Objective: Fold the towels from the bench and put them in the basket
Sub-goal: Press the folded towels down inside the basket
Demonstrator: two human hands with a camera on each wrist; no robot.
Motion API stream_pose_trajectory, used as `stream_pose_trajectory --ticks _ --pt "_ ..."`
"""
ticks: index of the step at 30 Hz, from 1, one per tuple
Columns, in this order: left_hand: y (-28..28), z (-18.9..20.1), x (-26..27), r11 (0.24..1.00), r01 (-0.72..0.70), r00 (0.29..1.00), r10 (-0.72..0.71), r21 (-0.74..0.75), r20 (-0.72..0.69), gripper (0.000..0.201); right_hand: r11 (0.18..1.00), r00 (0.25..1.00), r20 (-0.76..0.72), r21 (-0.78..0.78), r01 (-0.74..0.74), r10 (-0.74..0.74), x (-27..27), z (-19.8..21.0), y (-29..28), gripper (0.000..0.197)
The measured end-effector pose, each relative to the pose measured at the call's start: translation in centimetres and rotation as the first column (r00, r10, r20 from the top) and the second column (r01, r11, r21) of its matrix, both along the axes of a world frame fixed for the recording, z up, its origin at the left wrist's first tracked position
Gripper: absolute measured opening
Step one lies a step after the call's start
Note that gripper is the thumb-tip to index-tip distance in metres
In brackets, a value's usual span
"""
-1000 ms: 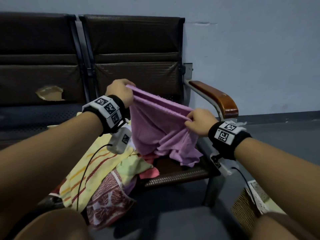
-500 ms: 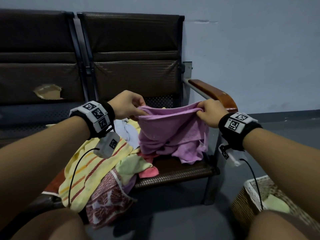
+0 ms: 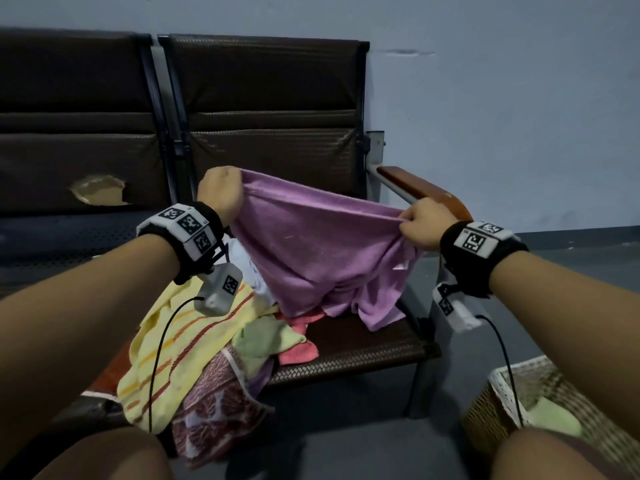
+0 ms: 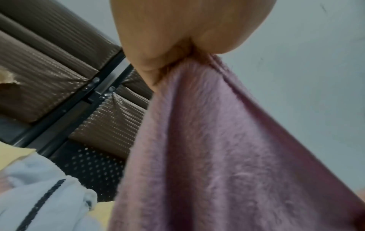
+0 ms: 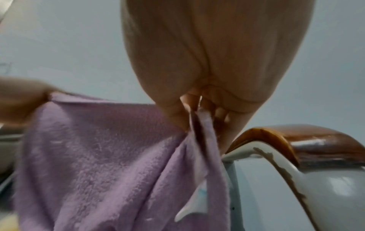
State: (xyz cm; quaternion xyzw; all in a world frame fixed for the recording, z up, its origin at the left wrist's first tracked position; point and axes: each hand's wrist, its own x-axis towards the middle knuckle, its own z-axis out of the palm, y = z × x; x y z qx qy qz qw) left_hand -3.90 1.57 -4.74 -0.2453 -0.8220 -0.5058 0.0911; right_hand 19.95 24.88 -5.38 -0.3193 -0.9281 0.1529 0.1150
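Fluffy purple terry towel (image 3: 322,244) held stretched above brown woven bench seat (image 3: 360,344), lower part draped onto seat. One top corner pinched by left hand (image 3: 220,192), fingers curled round cloth; other corner pinched by right hand (image 3: 420,223), just beside glossy wooden armrest (image 3: 426,192). Heap of mixed coloured towels (image 3: 194,344) lies left on seat. Woven wicker basket (image 3: 498,407) stands on floor at right, pale green cloth inside.

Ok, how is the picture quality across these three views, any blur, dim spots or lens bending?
Head view: dim, even light, sharp on the purple towel, wide-angle bending at the bench edges. Left wrist view: left hand soft and very close, towel weave slightly blurred. Right wrist view: right hand soft, the far hand smeared, glare on the armrest.
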Motion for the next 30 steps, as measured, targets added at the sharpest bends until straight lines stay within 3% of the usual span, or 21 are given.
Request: stream_pose_trajectory --ticks 3,5,8,10,11,13,16,19,23,27,30 --pt "-0.9 0.9 -0.6 1.000 0.013 1.000 -0.012 -0.022 0.027 0.033 0.999 0.978 -0.203 -0.034 0.038 -0.044 -0.5 2.2 -0.4 0.032" --pt "-1.6 1.9 -1.0 0.998 0.055 0.998 -0.056 0.034 0.031 0.034 1.000 0.960 -0.281 -0.007 -0.022 0.019 -0.8 3.7 -0.8 0.039" --pt "-3.0 3.9 -0.2 0.944 0.180 0.953 -0.237 0.275 0.191 0.035 0.988 0.937 -0.312 0.077 -0.136 0.154 -1.1 5.7 -0.8 0.033" --pt "-3.4 4.5 -0.2 0.899 0.234 0.919 -0.328 0.370 0.217 0.017 0.984 0.927 -0.332 0.091 -0.154 0.176 -1.3 6.6 -0.7 0.027" --pt "-3.5 4.6 -0.1 0.896 0.261 0.918 -0.346 0.359 0.196 0.009 0.986 0.920 -0.354 0.085 -0.145 0.166 -1.3 6.8 -0.7 0.025" --pt "-3.4 4.5 -0.4 0.917 0.300 0.927 -0.345 0.264 0.146 0.012 0.986 0.922 -0.355 0.115 -0.120 0.153 -1.3 7.0 -0.6 0.019" --pt "-3.5 3.7 -1.2 0.940 0.272 0.943 -0.303 0.205 0.140 0.015 0.981 0.952 -0.267 0.161 -0.107 0.148 -1.5 7.0 -0.4 0.030" --pt "-3.2 3.0 -1.6 0.956 0.200 0.956 -0.239 0.214 0.172 0.017 0.997 0.949 -0.306 0.025 -0.067 0.071 -1.9 6.4 0.1 0.046" --pt "-1.8 2.7 -0.8 0.927 0.035 0.968 -0.124 0.373 0.218 0.034 0.930 0.908 -0.405 -0.364 -0.056 -0.104 -3.2 5.4 -0.1 0.038" --pt "0.9 3.5 3.2 0.859 0.088 0.933 -0.248 0.505 0.260 0.036 0.853 0.885 -0.447 -0.505 -0.134 -0.126 -4.9 5.2 -1.8 0.031" --pt "3.0 3.7 7.6 0.816 0.254 0.878 -0.420 0.519 0.231 0.029 0.801 0.886 -0.450 -0.570 -0.184 -0.116 -6.1 5.0 -3.3 0.029"
